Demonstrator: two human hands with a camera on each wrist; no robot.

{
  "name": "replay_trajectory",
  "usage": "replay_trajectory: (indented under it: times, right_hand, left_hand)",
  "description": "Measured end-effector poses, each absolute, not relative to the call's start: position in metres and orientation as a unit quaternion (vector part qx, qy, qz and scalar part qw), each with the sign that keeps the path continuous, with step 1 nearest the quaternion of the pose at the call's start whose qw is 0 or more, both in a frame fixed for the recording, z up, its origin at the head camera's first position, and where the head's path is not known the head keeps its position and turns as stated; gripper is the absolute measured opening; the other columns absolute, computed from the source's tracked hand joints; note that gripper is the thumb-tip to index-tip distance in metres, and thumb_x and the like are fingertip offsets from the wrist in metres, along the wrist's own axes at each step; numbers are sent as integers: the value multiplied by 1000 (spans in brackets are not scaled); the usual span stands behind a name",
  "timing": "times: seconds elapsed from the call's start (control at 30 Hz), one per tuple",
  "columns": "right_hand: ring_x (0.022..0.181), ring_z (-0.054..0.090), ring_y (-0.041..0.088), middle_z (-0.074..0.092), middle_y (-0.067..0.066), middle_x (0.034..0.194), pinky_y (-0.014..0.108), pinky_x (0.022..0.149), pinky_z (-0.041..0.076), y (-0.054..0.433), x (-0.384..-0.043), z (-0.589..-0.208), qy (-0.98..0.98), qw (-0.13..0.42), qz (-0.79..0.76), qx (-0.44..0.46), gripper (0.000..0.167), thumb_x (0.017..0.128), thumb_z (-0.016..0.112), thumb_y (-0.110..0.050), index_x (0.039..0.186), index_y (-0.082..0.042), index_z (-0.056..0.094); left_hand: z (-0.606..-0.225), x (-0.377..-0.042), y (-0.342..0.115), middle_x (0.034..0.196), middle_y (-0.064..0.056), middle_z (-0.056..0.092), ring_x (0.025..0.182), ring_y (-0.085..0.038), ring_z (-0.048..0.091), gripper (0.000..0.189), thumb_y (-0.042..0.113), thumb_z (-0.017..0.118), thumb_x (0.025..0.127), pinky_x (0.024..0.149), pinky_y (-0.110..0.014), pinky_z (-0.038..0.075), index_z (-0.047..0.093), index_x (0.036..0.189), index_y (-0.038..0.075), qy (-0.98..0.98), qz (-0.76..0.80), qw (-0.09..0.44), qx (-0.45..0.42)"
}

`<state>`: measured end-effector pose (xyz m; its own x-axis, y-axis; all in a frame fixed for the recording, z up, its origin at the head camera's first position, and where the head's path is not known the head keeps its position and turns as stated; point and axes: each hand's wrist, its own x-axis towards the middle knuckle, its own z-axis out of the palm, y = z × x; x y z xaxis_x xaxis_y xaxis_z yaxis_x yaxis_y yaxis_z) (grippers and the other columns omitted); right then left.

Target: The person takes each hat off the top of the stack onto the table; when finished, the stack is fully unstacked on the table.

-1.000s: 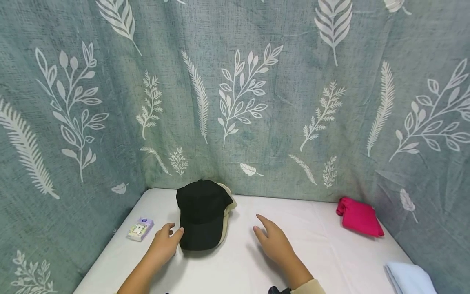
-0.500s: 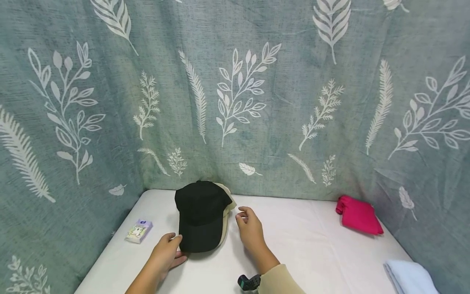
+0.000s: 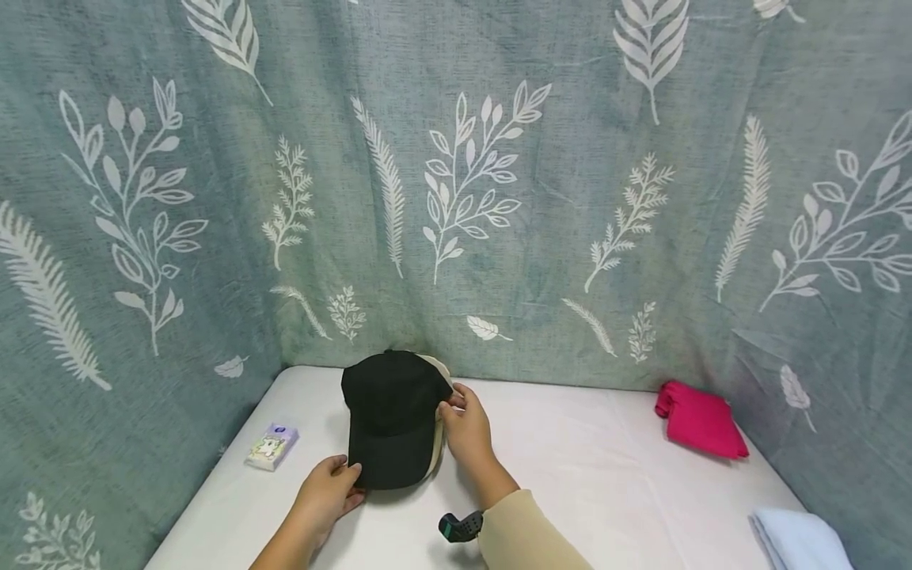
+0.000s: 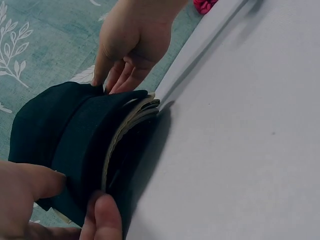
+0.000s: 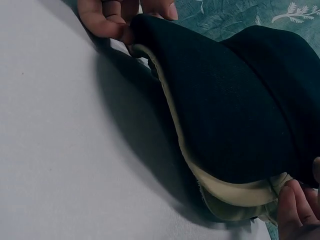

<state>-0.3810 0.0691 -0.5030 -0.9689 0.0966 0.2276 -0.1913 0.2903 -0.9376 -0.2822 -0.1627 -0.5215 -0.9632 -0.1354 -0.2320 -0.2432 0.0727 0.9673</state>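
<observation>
A black baseball cap (image 3: 392,412) lies over a beige cap (image 5: 237,192), its brim toward me. Beneath these, the right wrist view shows a further olive-toned brim (image 5: 230,212). My left hand (image 3: 322,492) holds the brim's left edge, thumb on top and fingers tucked under. On the other side, my right hand (image 3: 469,431) pinches the stack where crown and brim meet, its thumb against the black cap. Both hands appear again in the left wrist view, with several layered brim edges between them.
A small purple-and-yellow tissue pack (image 3: 272,446) lies left of the caps on the white table (image 3: 570,475). Folded red cloth (image 3: 701,421) sits at the back right, folded light-blue cloth (image 3: 801,540) at the front right. A patterned curtain (image 3: 527,237) encloses the back and sides.
My right hand has moved left from beside the caps to grip their right side. My left hand has slid lower and taken hold of the brim. The caps stay in place.
</observation>
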Motion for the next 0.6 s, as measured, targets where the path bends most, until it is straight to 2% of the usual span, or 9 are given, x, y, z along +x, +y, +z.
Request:
replay_trajectory:
  times: [0.23, 0.4, 0.6]
  right_hand:
    - [103, 70, 24, 68, 16, 127, 36, 86, 61, 66, -383, -505, -782, 102, 614, 40, 56, 100, 70, -16, 151, -5, 51]
    - [101, 68, 18, 63, 16, 133, 32, 86, 59, 64, -381, -507, -772, 76, 630, 43, 58, 100, 71, -19, 153, -10, 50]
    - [103, 68, 19, 63, 16, 134, 34, 88, 59, 63, -376, -507, -764, 83, 639, 35, 59, 99, 72, -18, 154, -11, 49]
  left_hand:
    - [-519, -281, -166, 137, -30, 48, 93, -22, 65, 68, 17, 66, 104, 79, -33, 64, 33, 153, -16, 738, 662, 32, -127]
    - [-516, -277, -166, 129, -26, 51, 88, -20, 64, 65, 15, 67, 103, 75, -31, 63, 36, 151, -16, 737, 665, 23, -117]
    - [-514, -274, -165, 125, -23, 51, 86, -20, 64, 65, 15, 69, 101, 74, -31, 63, 37, 149, -16, 733, 670, 24, -119]
